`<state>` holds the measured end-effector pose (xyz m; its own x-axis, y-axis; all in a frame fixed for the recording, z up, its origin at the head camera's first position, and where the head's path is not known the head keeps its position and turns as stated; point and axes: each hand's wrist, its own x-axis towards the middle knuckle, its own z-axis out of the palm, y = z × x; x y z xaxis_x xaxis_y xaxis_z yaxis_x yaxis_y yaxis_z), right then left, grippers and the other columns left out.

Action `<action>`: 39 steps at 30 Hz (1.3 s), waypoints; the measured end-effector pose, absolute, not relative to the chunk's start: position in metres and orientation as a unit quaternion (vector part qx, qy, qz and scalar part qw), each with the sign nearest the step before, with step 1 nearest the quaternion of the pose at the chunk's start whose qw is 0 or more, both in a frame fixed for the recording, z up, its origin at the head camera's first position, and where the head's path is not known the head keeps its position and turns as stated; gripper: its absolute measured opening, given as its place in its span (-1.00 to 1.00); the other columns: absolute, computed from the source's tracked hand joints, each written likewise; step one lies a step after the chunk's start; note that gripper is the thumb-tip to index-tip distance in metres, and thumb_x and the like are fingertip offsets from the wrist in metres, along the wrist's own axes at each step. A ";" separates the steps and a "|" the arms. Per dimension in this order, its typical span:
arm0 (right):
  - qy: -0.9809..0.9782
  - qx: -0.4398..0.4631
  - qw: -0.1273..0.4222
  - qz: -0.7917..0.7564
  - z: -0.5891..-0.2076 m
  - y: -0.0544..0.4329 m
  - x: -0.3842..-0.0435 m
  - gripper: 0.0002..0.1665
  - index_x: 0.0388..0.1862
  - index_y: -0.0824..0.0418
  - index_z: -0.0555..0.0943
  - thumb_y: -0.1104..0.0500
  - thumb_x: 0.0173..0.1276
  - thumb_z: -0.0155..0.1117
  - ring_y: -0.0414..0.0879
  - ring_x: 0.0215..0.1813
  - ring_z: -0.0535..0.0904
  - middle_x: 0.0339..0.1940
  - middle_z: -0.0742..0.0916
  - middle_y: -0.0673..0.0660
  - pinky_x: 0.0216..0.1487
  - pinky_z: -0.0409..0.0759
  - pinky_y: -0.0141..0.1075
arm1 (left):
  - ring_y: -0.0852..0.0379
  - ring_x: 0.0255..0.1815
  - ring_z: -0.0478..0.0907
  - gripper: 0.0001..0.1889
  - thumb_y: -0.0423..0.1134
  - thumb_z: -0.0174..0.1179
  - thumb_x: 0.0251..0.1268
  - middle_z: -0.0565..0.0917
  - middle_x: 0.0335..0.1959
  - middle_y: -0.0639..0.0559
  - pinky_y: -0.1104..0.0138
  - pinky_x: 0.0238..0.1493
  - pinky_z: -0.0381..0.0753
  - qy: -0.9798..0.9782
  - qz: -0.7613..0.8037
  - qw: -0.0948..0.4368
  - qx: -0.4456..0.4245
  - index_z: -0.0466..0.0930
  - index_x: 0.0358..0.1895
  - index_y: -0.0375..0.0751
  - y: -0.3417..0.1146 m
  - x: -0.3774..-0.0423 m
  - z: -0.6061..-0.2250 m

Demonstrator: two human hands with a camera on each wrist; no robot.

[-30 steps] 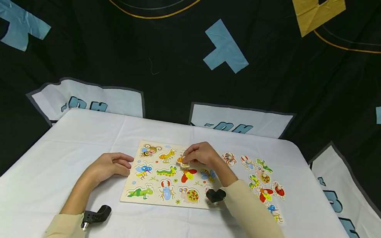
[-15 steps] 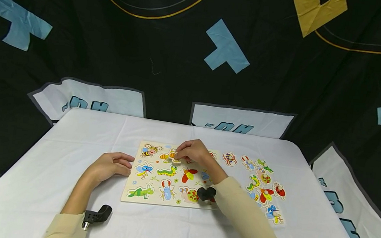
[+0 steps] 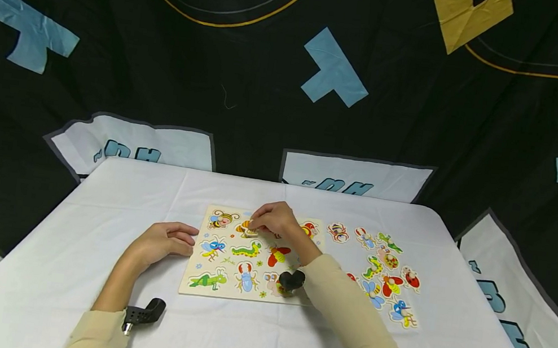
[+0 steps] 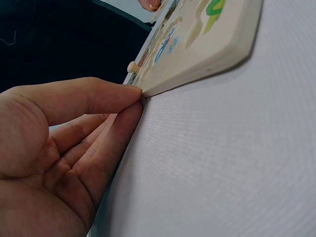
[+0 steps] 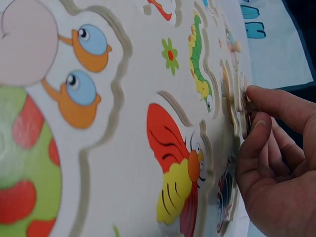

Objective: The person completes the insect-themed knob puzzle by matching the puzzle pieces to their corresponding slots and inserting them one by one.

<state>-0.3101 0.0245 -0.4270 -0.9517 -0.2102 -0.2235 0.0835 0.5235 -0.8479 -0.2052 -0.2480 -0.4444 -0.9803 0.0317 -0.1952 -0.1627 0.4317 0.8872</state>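
Observation:
A wooden insect puzzle board (image 3: 233,294) lies on the white table. Over its top row, my right hand (image 3: 276,219) pinches a yellow-orange striped insect puzzle piece (image 3: 248,231) between thumb and fingertips, close to the second picture. In the right wrist view the held piece (image 5: 244,106) shows edge-on, its face mostly hidden by angle. A bee (image 3: 220,220) with a wooden knob (image 4: 132,67) sits in the top left corner. My left hand (image 3: 161,244) rests at the left edge, fingertips touching the board's side (image 4: 207,74) in the left wrist view.
Loose insect pieces lie right of the board: a spider (image 3: 338,232), a beetle (image 3: 364,238), a ladybug (image 3: 410,278), a dragonfly (image 3: 372,293), a mosquito (image 3: 404,313) and several more. Behind the table hangs a black cloth (image 3: 167,71).
My right hand has moved left along the top row with the striped piece, from the third picture to the second. My left hand has stayed at the board's edge.

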 end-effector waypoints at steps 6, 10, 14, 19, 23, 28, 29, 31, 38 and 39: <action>0.853 -0.030 0.157 -0.496 -0.429 0.019 -0.310 -0.83 -0.38 0.11 0.78 0.18 0.07 0.64 -0.20 -0.48 0.53 -0.48 0.75 0.00 -0.46 0.49 -0.42 | 0.15 -0.17 0.64 -0.41 -0.33 0.45 0.05 0.76 -0.18 -0.04 0.40 -0.14 0.57 0.842 0.530 0.092 -0.040 0.58 0.24 -0.30 -0.247 -0.205 -0.444; 0.854 -0.040 0.156 -0.494 -0.431 0.015 -0.309 -0.84 -0.40 0.12 0.78 0.18 0.07 0.64 -0.19 -0.45 0.54 -0.49 0.75 0.01 -0.43 0.51 -0.42 | 0.15 -0.17 0.64 -0.41 -0.33 0.45 0.05 0.76 -0.18 -0.05 0.40 -0.14 0.58 0.841 0.532 0.092 -0.040 0.58 0.24 -0.31 -0.247 -0.205 -0.444; 0.857 -0.035 0.156 -0.490 -0.432 0.013 -0.309 -0.85 -0.43 0.10 0.78 0.17 0.06 0.64 -0.17 -0.44 0.54 -0.47 0.75 0.01 -0.43 0.51 -0.41 | 0.15 -0.17 0.64 -0.41 -0.33 0.45 0.05 0.76 -0.18 -0.06 0.39 -0.15 0.58 0.840 0.533 0.094 -0.041 0.58 0.24 -0.31 -0.246 -0.205 -0.445; 0.855 -0.035 0.156 -0.493 -0.432 0.014 -0.309 -0.85 -0.43 0.12 0.77 0.19 0.06 0.64 -0.18 -0.46 0.54 -0.47 0.76 0.00 -0.43 0.52 -0.42 | 0.15 -0.17 0.64 -0.41 -0.33 0.45 0.05 0.76 -0.18 -0.05 0.39 -0.13 0.57 0.841 0.531 0.095 -0.038 0.57 0.24 -0.30 -0.246 -0.206 -0.444; 0.855 -0.040 0.158 -0.492 -0.432 0.014 -0.308 -0.85 -0.43 0.13 0.77 0.19 0.07 0.64 -0.18 -0.44 0.53 -0.46 0.74 0.01 -0.42 0.51 -0.42 | 0.16 -0.18 0.64 -0.41 -0.33 0.44 0.06 0.76 -0.18 -0.05 0.39 -0.14 0.58 0.841 0.532 0.094 -0.035 0.57 0.24 -0.31 -0.247 -0.206 -0.444; 0.852 -0.034 0.161 -0.497 -0.434 0.012 -0.308 -0.84 -0.44 0.14 0.75 0.21 0.07 0.64 -0.18 -0.44 0.53 -0.45 0.74 0.01 -0.42 0.52 -0.42 | 0.16 -0.18 0.65 -0.41 -0.33 0.45 0.06 0.76 -0.17 -0.06 0.39 -0.13 0.58 0.841 0.531 0.096 -0.036 0.57 0.24 -0.32 -0.247 -0.206 -0.444; 0.851 -0.033 0.160 -0.498 -0.435 0.012 -0.308 -0.84 -0.44 0.15 0.75 0.22 0.06 0.64 -0.18 -0.45 0.53 -0.45 0.74 0.01 -0.42 0.52 -0.42 | 0.16 -0.18 0.65 -0.41 -0.33 0.45 0.06 0.76 -0.18 -0.05 0.38 -0.13 0.57 0.841 0.531 0.096 -0.037 0.57 0.24 -0.31 -0.246 -0.205 -0.444; 0.853 -0.032 0.157 -0.497 -0.436 0.011 -0.308 -0.83 -0.45 0.14 0.75 0.22 0.05 0.64 -0.18 -0.45 0.53 -0.46 0.74 0.01 -0.43 0.51 -0.42 | 0.16 -0.18 0.64 -0.41 -0.32 0.45 0.06 0.76 -0.18 -0.05 0.38 -0.13 0.57 0.843 0.528 0.096 -0.038 0.57 0.24 -0.31 -0.246 -0.205 -0.444; 0.854 -0.039 0.153 -0.496 -0.438 0.010 -0.308 -0.81 -0.45 0.14 0.74 0.22 0.04 0.65 -0.19 -0.47 0.53 -0.48 0.73 0.01 -0.44 0.52 -0.43 | 0.17 -0.19 0.65 -0.40 -0.34 0.44 0.06 0.76 -0.18 -0.04 0.39 -0.14 0.58 0.842 0.529 0.098 -0.038 0.57 0.26 -0.31 -0.247 -0.205 -0.444; 0.854 -0.039 0.154 -0.496 -0.438 0.010 -0.308 -0.81 -0.44 0.14 0.74 0.22 0.04 0.65 -0.19 -0.47 0.53 -0.48 0.73 0.00 -0.44 0.53 -0.42 | 0.17 -0.19 0.65 -0.40 -0.34 0.45 0.06 0.76 -0.18 -0.04 0.39 -0.14 0.59 0.841 0.530 0.098 -0.037 0.57 0.26 -0.32 -0.247 -0.205 -0.444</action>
<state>-0.3079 0.0097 -0.4378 -0.9495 -0.2201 -0.2238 0.0853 0.5052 -0.8588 -0.2053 -0.2470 -0.4439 -0.9781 0.0411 -0.2039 -0.1662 0.4348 0.8850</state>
